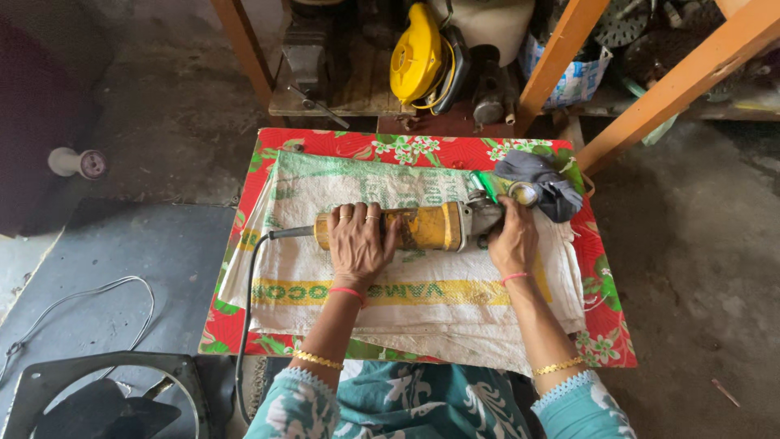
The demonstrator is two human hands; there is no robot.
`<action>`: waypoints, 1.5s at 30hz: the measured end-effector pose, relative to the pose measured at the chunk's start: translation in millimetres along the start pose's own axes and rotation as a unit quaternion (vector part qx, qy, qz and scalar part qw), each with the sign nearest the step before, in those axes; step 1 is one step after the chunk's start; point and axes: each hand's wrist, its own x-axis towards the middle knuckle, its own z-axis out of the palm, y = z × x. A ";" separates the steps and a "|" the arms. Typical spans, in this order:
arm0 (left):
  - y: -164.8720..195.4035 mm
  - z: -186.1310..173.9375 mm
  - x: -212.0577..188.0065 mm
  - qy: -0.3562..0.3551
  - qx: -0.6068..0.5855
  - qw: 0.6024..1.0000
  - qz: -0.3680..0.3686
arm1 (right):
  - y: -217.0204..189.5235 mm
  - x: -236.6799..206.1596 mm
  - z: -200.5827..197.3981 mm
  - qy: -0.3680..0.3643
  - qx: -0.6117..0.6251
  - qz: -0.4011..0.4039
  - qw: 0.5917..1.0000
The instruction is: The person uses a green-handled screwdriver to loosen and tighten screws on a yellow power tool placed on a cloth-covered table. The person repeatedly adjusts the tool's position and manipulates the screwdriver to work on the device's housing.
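A worn yellow angle grinder (pixel 422 226) lies sideways on a folded white woven sack (pixel 422 305) that covers a small table with a red floral cloth (pixel 605 317). My left hand (pixel 357 242) grips the grinder's yellow body from above. My right hand (pixel 513 240) is closed around the grey metal head at the grinder's right end. The grinder's black cord (pixel 248 309) runs off the left end and down over the table's front-left side.
A dark grey rag (pixel 543 180) and a small green tool lie at the table's back right. A yellow power tool (pixel 418 55) sits on a wooden bench behind. Orange wooden beams (pixel 674 85) stand right. A metal fan frame (pixel 106 398) and loose wire lie on the floor left.
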 end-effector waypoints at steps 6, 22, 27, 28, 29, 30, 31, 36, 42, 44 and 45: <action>-1.8 -5.5 -2.0 -0.021 -0.008 1.000 0.021 | 0.1 -3.1 0.1 -0.002 -0.016 0.021 1.000; -10.2 12.3 -8.3 -0.001 0.051 0.999 0.019 | 4.9 -10.0 8.8 -0.001 -0.014 0.052 0.999; -9.5 11.8 -9.7 0.002 0.038 0.999 0.020 | 4.7 -10.8 8.4 0.014 -0.004 0.039 0.999; -10.0 12.0 -9.2 0.006 0.038 0.999 0.021 | 3.9 -10.7 8.7 0.019 0.002 0.033 0.999; -9.9 12.0 -9.5 0.009 0.038 0.999 0.021 | 3.8 -10.6 8.6 0.028 -0.002 0.023 0.999; -9.9 12.1 -9.7 0.012 0.039 0.999 0.022 | 3.5 -10.4 8.3 0.037 -0.006 0.013 0.999; -9.2 12.9 -9.1 0.011 0.041 0.999 0.023 | 3.7 -9.5 7.9 0.046 -0.008 0.003 0.999; -7.9 13.6 -8.2 0.016 0.040 0.999 0.025 | 3.6 -6.9 6.3 0.073 0.035 0.035 0.996; -8.5 12.2 -7.5 0.009 0.032 0.999 0.028 | 10.2 -8.4 8.0 0.060 0.028 0.017 0.998; -7.4 11.7 -7.4 0.017 0.021 0.999 0.025 | 10.2 -9.7 8.0 0.065 0.020 0.011 0.998; -6.8 11.1 -7.0 0.022 0.016 0.999 0.024 | 10.0 -9.7 8.5 0.074 0.026 0.009 0.997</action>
